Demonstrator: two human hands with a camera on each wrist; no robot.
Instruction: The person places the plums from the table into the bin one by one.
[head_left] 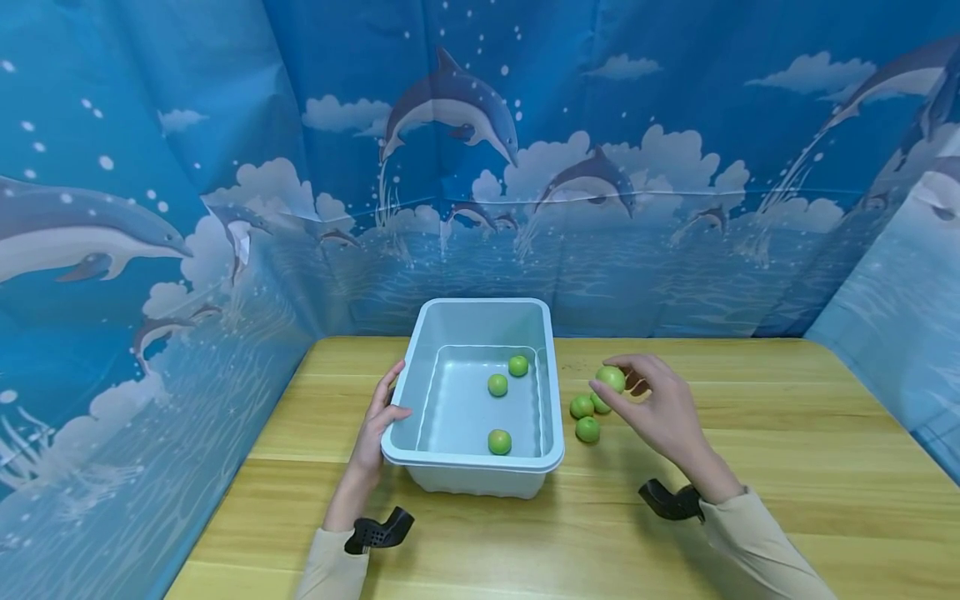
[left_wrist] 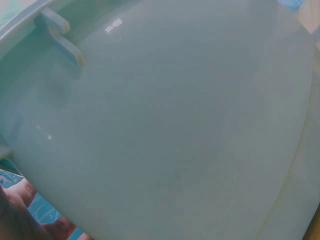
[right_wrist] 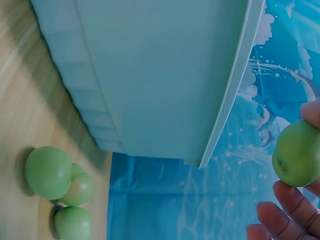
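Observation:
A pale blue plastic bin (head_left: 480, 479) stands on the table with three round green fruits inside, one of them at the near end (head_left: 499, 442). My left hand (head_left: 372, 429) grips the bin's left rim, thumb over the edge and fingers along the outside. In the left wrist view the bin wall (left_wrist: 175, 120) fills most of the picture. To the right of the bin, my right hand (head_left: 660, 408) pinches a green fruit (right_wrist: 298, 155) between thumb and fingers, above the table. Below it, three more green fruits (right_wrist: 48, 172) lie close together.
The wooden table (head_left: 787, 450) reaches back to a blue dolphin-print curtain (head_left: 480, 242), which also hangs along the left and right sides. A black wrist mount sits on each forearm, the right one (head_left: 671, 500) over the table.

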